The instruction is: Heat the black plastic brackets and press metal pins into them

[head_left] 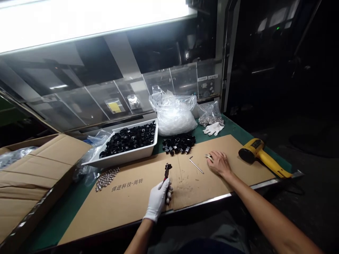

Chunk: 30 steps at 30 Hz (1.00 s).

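My left hand (158,198), in a white glove, is closed around a dark-handled tool (166,173) whose tip points away from me, with a small black part at its end. My bare right hand (219,163) rests on the cardboard sheet, its fingers curled at a small metal piece (209,157). Between the hands lies an L-shaped hex key (196,165). Beyond it is a loose pile of black parts (179,144). Small round metal pieces (107,178) are spread at the left of the cardboard (140,208).
A white tray (127,157) of black parts stands at the back left, beside a big plastic bag (176,118). Farther right are a bag of metal pieces (210,114), a white glove (213,128) and a yellow heat gun (261,155). An open carton (34,176) borders the left side.
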Each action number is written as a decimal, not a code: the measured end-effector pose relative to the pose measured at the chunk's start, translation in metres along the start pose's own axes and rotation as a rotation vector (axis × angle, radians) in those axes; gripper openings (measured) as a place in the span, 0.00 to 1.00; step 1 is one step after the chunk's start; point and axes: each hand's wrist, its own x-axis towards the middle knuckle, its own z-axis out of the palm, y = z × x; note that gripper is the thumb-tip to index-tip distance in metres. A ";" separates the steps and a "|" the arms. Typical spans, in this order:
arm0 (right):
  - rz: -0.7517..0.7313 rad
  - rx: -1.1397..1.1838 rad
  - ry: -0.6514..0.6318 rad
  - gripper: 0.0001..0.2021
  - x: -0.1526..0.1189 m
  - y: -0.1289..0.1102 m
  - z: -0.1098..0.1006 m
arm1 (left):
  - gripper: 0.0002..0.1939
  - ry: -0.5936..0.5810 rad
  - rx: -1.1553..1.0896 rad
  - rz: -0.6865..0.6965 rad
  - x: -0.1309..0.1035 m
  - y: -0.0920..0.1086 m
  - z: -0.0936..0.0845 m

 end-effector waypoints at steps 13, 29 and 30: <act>0.071 -0.075 -0.012 0.16 0.001 -0.002 -0.017 | 0.29 -0.037 -0.172 0.034 -0.005 0.007 0.003; -0.216 -0.063 0.182 0.12 -0.046 0.021 -0.054 | 0.24 -0.085 -0.097 0.051 -0.004 -0.002 0.020; -0.214 -0.073 0.191 0.12 -0.049 0.027 -0.058 | 0.23 -0.085 -0.074 0.045 -0.004 0.000 0.021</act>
